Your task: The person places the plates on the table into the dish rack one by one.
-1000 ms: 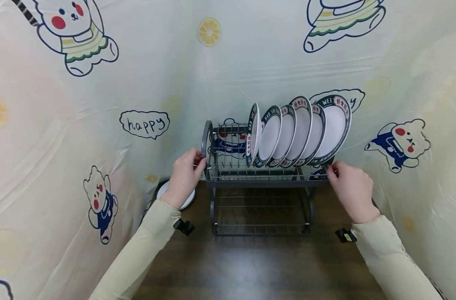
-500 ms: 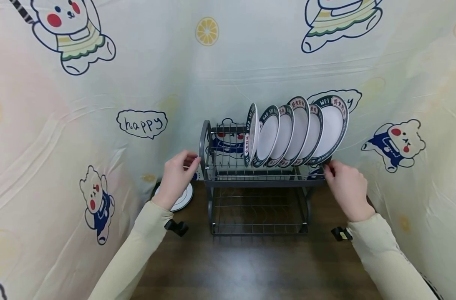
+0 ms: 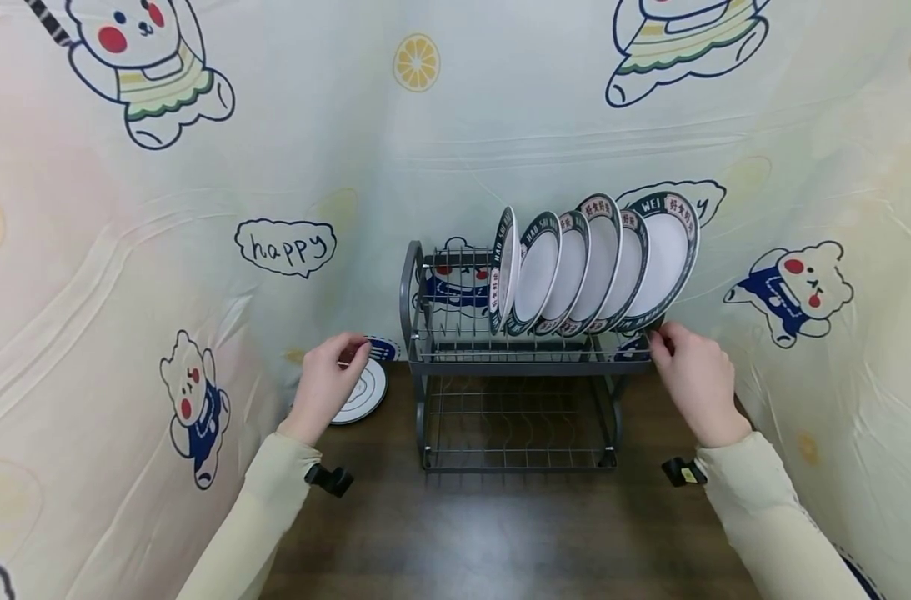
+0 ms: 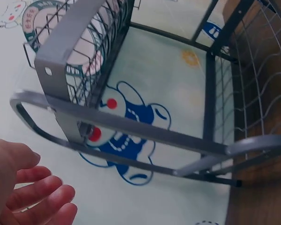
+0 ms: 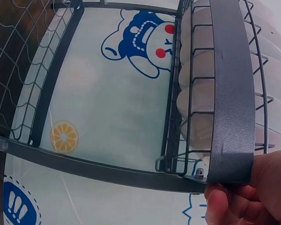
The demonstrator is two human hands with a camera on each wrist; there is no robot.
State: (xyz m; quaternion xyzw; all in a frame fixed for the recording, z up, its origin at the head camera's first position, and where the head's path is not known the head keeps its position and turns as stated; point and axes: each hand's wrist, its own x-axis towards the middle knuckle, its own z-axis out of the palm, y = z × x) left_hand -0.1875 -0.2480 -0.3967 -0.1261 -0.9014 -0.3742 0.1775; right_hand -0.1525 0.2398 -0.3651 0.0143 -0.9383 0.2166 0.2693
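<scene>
A grey two-tier dish rack point(image 3: 530, 367) stands at the back middle. Several white plates point(image 3: 536, 279) with dark green patterned rims lean on edge along its upper tier. At the right end of that tier, my right hand point(image 3: 695, 379) grips the frame, fingers tucked under the grey bar point(image 5: 232, 93) in the right wrist view. My left hand point(image 3: 323, 383) holds nothing, its fingers loosely bent. It hangs left of the rack, apart from the side frame point(image 4: 145, 129), and overlaps a white plate point(image 3: 365, 398) lying low behind it.
The lower wire tier point(image 3: 515, 425) bears nothing. Dark brown wood-look surface point(image 3: 470, 533) spreads beneath the rack. A pale cloth point(image 3: 455, 125) printed with cartoon bears hangs close behind and at both sides.
My left hand has let go of the rack's left end and moved left and down, towards the low white plate. My right hand keeps its grip; rack and plates look unmoved.
</scene>
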